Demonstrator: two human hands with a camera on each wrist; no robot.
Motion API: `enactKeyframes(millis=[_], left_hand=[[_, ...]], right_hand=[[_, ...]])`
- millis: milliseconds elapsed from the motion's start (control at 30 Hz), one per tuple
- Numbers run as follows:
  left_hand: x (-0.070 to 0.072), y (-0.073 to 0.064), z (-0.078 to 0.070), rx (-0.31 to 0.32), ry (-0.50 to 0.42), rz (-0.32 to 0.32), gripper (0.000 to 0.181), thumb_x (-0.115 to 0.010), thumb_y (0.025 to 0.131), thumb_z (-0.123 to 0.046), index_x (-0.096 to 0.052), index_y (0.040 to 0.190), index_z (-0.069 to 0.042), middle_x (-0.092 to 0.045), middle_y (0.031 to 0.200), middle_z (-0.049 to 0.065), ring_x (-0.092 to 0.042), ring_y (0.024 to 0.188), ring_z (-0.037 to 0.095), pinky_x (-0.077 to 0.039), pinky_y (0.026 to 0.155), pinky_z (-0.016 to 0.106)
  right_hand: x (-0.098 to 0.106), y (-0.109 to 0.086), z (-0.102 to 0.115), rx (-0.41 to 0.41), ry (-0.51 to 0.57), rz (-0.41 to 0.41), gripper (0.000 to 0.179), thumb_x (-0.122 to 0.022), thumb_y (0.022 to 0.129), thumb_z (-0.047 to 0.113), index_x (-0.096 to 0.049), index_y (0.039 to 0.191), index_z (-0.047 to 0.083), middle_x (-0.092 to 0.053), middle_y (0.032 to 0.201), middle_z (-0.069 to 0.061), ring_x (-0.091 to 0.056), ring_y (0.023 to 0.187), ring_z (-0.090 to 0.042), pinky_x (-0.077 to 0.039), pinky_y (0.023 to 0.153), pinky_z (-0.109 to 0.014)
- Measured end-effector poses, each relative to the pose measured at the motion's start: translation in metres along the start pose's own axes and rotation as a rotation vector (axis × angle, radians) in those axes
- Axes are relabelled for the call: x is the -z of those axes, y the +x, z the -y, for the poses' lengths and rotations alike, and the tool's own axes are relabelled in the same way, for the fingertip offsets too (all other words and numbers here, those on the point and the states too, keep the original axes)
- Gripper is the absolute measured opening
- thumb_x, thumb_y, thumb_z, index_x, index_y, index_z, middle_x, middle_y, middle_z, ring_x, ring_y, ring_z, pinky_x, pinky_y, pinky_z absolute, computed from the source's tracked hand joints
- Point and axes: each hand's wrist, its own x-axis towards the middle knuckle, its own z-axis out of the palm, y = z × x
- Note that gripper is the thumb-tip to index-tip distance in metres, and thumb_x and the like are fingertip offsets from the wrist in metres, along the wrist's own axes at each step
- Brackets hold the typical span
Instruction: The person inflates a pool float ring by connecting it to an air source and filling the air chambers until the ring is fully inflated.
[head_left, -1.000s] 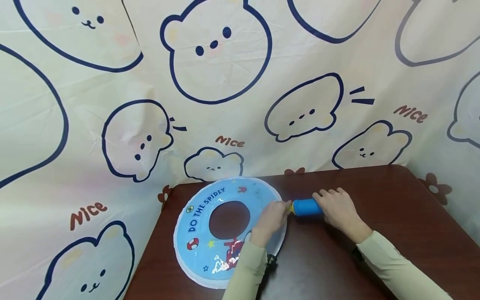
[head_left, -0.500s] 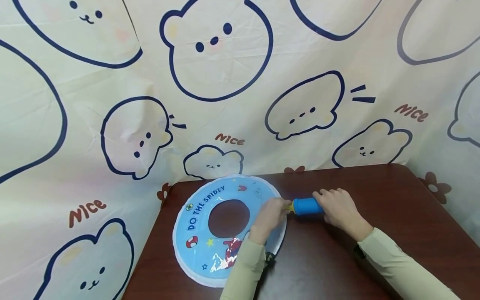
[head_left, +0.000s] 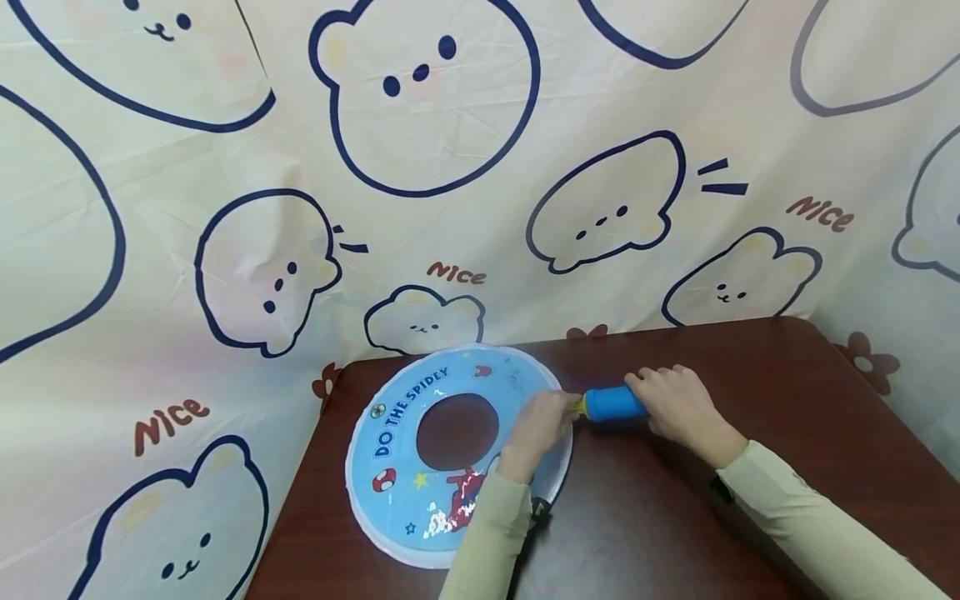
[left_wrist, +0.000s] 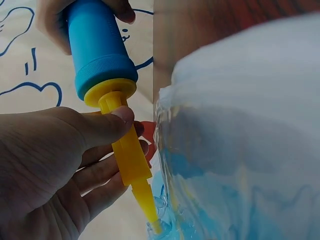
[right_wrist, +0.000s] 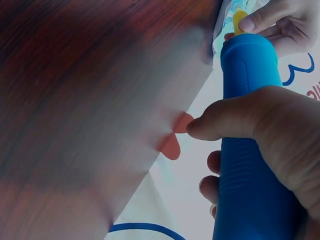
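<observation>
Pump (head_left: 615, 403), blue with a yellow nozzle (left_wrist: 131, 155), is held sideways over the far half of the counter, and we find it just to the right of a swim ring. At the barrel, the right hand (head_left: 686, 408) has its fingers wrapped round the blue plastic, thumb laid across one side and fingertips showing on the other. Toward the ring, the left hand (head_left: 538, 429) pinches the nozzle, its thumb against one face and the other fingers behind. We see the nozzle's tip reach a clear piece (left_wrist: 160, 227) at the ring's edge, though we cannot tell how deep it sits. The swim ring (head_left: 396, 483) lies flat, light blue with a white rim, bearing the lettering (head_left: 403, 412) "DO THE SPIDEY" and a red figure (head_left: 463, 498) partly behind the left sleeve (head_left: 487, 533). Beneath, we have a dark reddish-brown counter (head_left: 780, 400), glossy near the ring, and beyond it a pale cloth (head_left: 600, 92) with blue-outlined bears and the word "Nice".
</observation>
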Motion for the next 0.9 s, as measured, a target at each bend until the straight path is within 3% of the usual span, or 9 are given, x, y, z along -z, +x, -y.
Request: enactKeyframes(millis=[267, 633, 900], left_hand=[[-0.003, -0.001, 0.001, -0.009, -0.001, 0.003, 0.017, -0.074, 0.102, -0.019, -0.081, 0.118, -0.017, -0.081, 0.103, -0.004, -0.066, 0.082, 0.003, -0.056, 0.079, 0.014], [0.002, 0.001, -0.004, 0.015, 0.041, 0.001, 0.017, -0.077, 0.1, -0.016, -0.08, 0.117, -0.017, -0.081, 0.107, -0.003, -0.072, 0.09, 0.008, -0.059, 0.085, 0.018], [0.003, 0.0, -0.005, 0.016, 0.025, -0.007, 0.017, -0.077, 0.1, -0.015, -0.08, 0.116, -0.014, -0.081, 0.106, -0.001, -0.072, 0.088, 0.009, -0.06, 0.086, 0.02]], right_hand=[[0.009, -0.006, -0.018, 0.004, -0.019, 0.035, 0.065, -0.103, 0.065, 0.027, -0.07, 0.117, 0.007, -0.076, 0.105, -0.015, -0.073, 0.082, -0.031, -0.064, 0.078, -0.053], [0.048, -0.04, -0.076, -0.082, -0.068, 0.048, 0.073, -0.105, 0.059, 0.026, -0.07, 0.118, 0.003, -0.076, 0.104, -0.021, -0.072, 0.087, -0.039, -0.059, 0.081, -0.061], [0.061, -0.057, -0.092, -0.143, -0.081, 0.048, 0.079, -0.106, 0.057, 0.025, -0.068, 0.121, -0.001, -0.074, 0.108, -0.026, -0.071, 0.092, -0.045, -0.055, 0.088, -0.07]])
